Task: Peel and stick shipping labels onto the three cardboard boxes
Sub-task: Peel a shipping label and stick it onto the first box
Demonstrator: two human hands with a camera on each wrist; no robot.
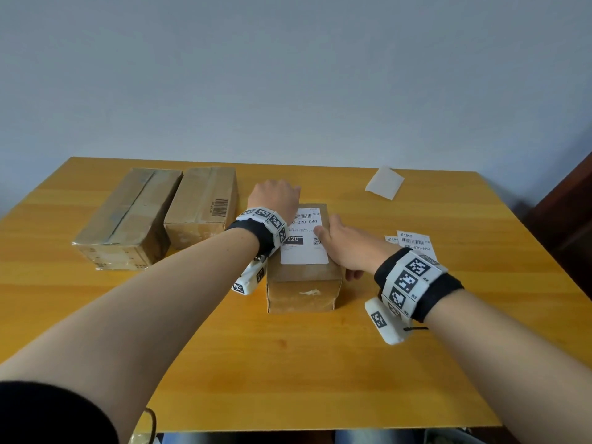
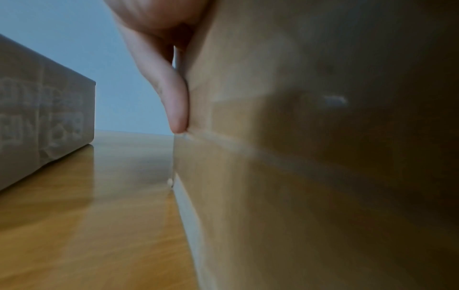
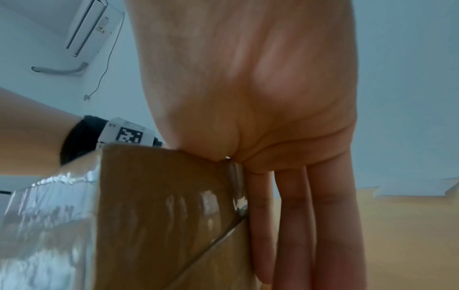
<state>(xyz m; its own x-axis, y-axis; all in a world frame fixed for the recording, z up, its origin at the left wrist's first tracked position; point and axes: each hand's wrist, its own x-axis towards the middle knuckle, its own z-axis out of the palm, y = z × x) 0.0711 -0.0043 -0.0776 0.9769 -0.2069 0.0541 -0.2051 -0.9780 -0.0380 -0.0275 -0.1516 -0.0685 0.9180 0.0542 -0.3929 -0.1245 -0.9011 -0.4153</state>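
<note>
The nearest cardboard box [image 1: 304, 283] stands mid-table with a white shipping label [image 1: 304, 240] on its top. My left hand [image 1: 275, 198] wraps the box's far left corner, its thumb [image 2: 178, 102] flat against the left side of the box [image 2: 298, 157]; its fingers are hidden. My right hand [image 1: 346, 248] rests on the right edge, thumb on the label, with straight fingers [image 3: 298, 225] down the box's [image 3: 161, 206] right side. Two other boxes [image 1: 128, 216] [image 1: 205, 203] lie side by side at the left with no white label showing on top.
Loose labels [image 1: 415, 243] lie on the yellow table [image 1: 288, 363] just right of my right hand. A white backing sheet [image 1: 384, 182] lies at the far right. A wall runs behind the table and dark furniture [image 1: 570, 225] stands off its right edge.
</note>
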